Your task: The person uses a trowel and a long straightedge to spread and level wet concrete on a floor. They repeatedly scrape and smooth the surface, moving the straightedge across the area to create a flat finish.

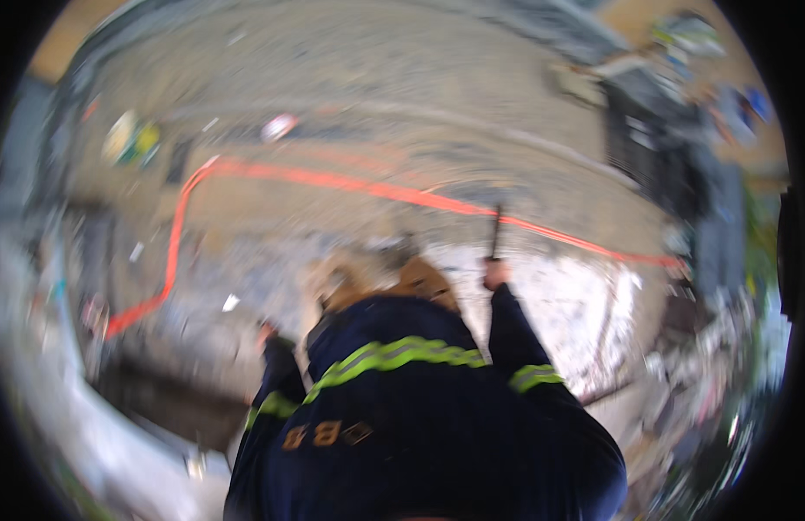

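Note:
My right hand [496, 274] is closed round a dark, thin, straight tool [495, 233] that points away from me; blur hides its exact kind. In the picture, the tool's far tip overlaps a long orange-red strip [350, 183] on the ground, and I cannot tell whether they touch. My left hand [267, 331] hangs at my left side, mostly hidden by its dark sleeve, its fingers smeared by motion. The strip runs across in front of me and bends back toward me on the left.
A small red-and-white object [279, 128] and a yellow-green and white item [133, 139] lie on the ground ahead. Dark boxy shapes [650, 143] stand at the far right. Blurred rubble [689, 391] lies at the right, and a dark recess [172, 404] at the near left.

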A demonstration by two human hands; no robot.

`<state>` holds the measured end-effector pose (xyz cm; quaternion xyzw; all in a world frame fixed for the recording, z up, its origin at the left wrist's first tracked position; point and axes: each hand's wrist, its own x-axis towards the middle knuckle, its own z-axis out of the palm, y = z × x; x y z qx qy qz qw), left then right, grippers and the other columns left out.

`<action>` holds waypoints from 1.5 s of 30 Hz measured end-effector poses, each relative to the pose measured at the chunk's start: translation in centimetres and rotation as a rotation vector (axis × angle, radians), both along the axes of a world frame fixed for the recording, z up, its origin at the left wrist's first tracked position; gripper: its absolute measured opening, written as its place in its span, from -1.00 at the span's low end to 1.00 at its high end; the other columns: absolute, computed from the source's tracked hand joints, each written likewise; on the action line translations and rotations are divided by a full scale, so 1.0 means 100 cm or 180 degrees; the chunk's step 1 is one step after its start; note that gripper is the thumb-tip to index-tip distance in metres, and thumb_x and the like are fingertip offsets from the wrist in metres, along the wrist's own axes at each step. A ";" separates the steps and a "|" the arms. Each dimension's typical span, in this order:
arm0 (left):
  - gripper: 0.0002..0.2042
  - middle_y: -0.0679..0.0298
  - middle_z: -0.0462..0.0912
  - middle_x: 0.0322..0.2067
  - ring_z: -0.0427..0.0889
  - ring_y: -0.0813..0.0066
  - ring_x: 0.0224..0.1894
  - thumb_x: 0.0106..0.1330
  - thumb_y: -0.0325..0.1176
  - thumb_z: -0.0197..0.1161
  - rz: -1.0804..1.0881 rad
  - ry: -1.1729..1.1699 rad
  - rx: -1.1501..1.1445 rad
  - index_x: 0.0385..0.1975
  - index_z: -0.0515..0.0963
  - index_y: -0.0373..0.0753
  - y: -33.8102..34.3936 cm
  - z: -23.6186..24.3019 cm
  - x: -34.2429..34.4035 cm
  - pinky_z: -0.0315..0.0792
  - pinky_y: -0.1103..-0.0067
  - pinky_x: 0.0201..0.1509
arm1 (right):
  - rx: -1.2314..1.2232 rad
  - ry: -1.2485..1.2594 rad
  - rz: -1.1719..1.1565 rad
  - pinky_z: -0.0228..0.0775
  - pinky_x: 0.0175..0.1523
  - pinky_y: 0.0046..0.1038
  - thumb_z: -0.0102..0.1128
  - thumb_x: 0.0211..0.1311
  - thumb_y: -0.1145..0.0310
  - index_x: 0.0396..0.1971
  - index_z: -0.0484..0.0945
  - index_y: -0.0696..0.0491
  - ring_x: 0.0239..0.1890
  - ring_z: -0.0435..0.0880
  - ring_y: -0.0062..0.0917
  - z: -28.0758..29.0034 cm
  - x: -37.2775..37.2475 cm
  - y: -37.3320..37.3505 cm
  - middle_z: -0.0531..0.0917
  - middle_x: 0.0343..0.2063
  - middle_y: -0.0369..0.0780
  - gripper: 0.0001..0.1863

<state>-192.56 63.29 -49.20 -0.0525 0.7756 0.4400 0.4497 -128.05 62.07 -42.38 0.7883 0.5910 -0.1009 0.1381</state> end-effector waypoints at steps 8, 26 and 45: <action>-0.80 0.26 0.45 -0.69 0.41 0.41 -0.70 0.05 -0.33 0.28 -0.0579 -0.0162 -0.0223 -0.57 0.41 -0.29 0.033 -0.032 -0.082 0.33 0.51 -0.65 | 0.0430 0.1462 -0.3351 0.42 -0.55 -0.37 0.29 -0.07 0.14 -0.34 0.41 0.27 -0.63 0.59 -0.39 0.062 -0.085 -0.066 0.55 -0.63 -0.12 -0.51; -0.81 0.35 0.25 -0.74 0.23 0.41 -0.76 0.19 -0.21 0.14 -0.1154 -0.0945 0.0052 -0.51 0.28 -0.08 0.010 -0.023 -0.085 0.22 0.44 -0.68 | 0.0714 0.1331 -0.3678 0.44 -0.17 -0.34 0.32 -0.14 0.06 -0.25 0.44 0.28 -0.23 0.62 -0.25 0.076 -0.151 -0.049 0.60 -0.33 0.03 -0.40; -0.79 0.20 0.53 -0.58 0.55 0.36 -0.58 0.08 -0.34 0.30 0.1179 0.0438 -0.0122 -0.47 0.50 -0.36 -0.066 0.098 -0.146 0.43 0.49 -0.54 | -0.0667 0.2523 -0.1954 0.31 -0.69 -0.36 0.21 -0.07 0.21 -0.54 0.41 0.17 -0.79 0.49 -0.43 -0.001 -0.276 0.179 0.44 -0.76 -0.21 -0.69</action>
